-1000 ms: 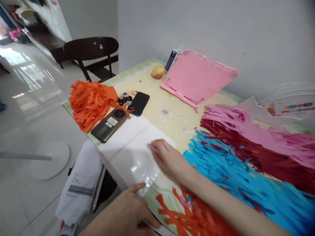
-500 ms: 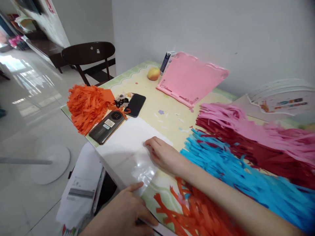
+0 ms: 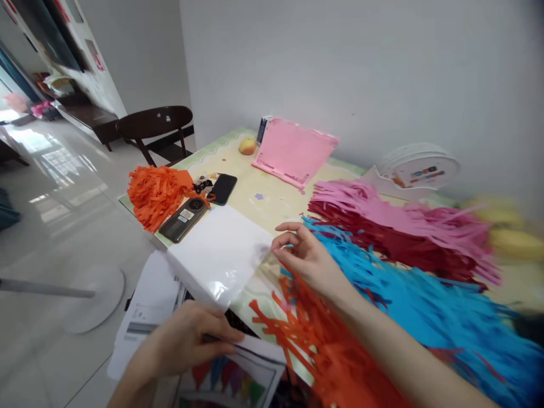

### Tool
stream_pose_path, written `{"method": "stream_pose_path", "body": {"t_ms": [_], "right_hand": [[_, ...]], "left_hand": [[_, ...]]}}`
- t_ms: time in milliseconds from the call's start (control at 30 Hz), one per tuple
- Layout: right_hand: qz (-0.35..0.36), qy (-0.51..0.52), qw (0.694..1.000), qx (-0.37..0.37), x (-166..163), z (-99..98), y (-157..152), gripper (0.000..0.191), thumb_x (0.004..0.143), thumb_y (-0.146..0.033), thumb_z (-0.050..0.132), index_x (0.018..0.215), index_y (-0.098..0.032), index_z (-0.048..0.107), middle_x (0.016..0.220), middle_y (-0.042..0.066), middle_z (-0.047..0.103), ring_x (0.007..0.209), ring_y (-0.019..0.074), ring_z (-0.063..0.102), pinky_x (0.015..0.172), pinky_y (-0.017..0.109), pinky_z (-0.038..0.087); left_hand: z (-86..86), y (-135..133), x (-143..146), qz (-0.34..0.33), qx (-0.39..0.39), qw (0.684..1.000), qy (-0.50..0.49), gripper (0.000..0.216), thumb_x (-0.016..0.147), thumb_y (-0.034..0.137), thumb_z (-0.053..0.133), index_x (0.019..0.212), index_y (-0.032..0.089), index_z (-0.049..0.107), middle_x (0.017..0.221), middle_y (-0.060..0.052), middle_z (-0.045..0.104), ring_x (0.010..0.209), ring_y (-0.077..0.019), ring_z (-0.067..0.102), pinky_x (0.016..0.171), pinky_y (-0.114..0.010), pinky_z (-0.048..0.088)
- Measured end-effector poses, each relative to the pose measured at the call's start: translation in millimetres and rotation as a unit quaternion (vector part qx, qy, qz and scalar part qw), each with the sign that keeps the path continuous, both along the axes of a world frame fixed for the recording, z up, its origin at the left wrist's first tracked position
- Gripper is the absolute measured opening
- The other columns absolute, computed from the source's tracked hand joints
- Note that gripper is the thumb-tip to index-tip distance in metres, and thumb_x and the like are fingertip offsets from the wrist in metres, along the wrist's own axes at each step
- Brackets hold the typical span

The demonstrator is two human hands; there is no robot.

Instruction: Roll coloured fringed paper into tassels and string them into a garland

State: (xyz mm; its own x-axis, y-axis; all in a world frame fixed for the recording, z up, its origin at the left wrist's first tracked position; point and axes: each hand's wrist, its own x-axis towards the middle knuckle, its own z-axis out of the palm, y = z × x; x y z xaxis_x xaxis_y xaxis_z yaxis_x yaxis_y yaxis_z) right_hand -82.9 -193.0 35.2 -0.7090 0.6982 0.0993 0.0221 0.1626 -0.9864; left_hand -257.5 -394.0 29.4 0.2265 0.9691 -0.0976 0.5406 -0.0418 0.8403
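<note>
My left hand [image 3: 204,334], at the table's near edge, is closed on the top edge of a picture sheet [image 3: 259,362] with colourful bunting drawn on it. The sheet's lower part runs out of view. Across the table corner lies a glossy clear plastic sleeve [image 3: 223,286] with white in or under it, its near part bending over the edge. My right hand [image 3: 300,249] is closed in a pinch at the sleeve's right corner, thumb and forefinger curled together. Orange fringed paper [image 3: 335,357] lies below my right forearm, and blue fringed paper [image 3: 408,300] beside it.
Dark red [image 3: 382,243] and pink fringed paper [image 3: 369,207] lie farther right. An orange fringe bundle [image 3: 155,192], a phone [image 3: 185,218] and a black phone [image 3: 224,188] occupy the left corner. Behind are an apple [image 3: 247,145], a pink board [image 3: 295,150] and a chair [image 3: 155,124].
My left hand has moved left, bringing the bunting picture into view. My right hand has risen slightly, its fingers now curled at the sleeve's corner. The camera view has shifted.
</note>
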Motion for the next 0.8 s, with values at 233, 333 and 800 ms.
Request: {"method": "stream_pose_path", "body": {"t_ms": [233, 333, 800], "right_hand": [[0.027, -0.006, 1.000, 0.007, 79, 23.9, -116, 0.029, 0.088, -0.017, 0.058, 0.110, -0.027, 0.044, 0.085, -0.002, 0.060, 0.086, 0.0151, 0.059, 0.084, 0.032, 0.044], [0.049, -0.084, 0.995, -0.017, 102, -0.1, -142, 0.024, 0.087, -0.018, 0.055, 0.107, -0.025, 0.044, 0.086, -0.001, 0.059, 0.083, 0.0149, 0.060, 0.076, 0.029, 0.046], [-0.032, -0.124, 0.989, 0.077, 140, -12.0, -159, 0.025, 0.085, -0.013, 0.052, 0.107, -0.023, 0.043, 0.086, 0.000, 0.064, 0.085, 0.0174, 0.061, 0.078, 0.032, 0.045]], "left_hand": [[-4.9, -27, 65, 0.137, 0.008, 0.989, -0.052, 0.024, 0.087, 0.029, 0.062, 0.104, 0.019, 0.075, 0.093, -0.004, 0.077, 0.080, -0.0153, 0.069, 0.072, -0.020, 0.050], [-18.4, -31, 96, 0.126, -0.035, 0.989, -0.075, 0.025, 0.085, 0.024, 0.061, 0.105, 0.017, 0.074, 0.098, -0.005, 0.076, 0.086, -0.0165, 0.070, 0.078, -0.021, 0.050], [4.1, -36, 138, 0.096, -0.029, 0.995, -0.028, 0.030, 0.079, 0.013, 0.055, 0.102, 0.018, 0.072, 0.104, -0.003, 0.075, 0.094, -0.0169, 0.068, 0.084, -0.022, 0.048]]}}
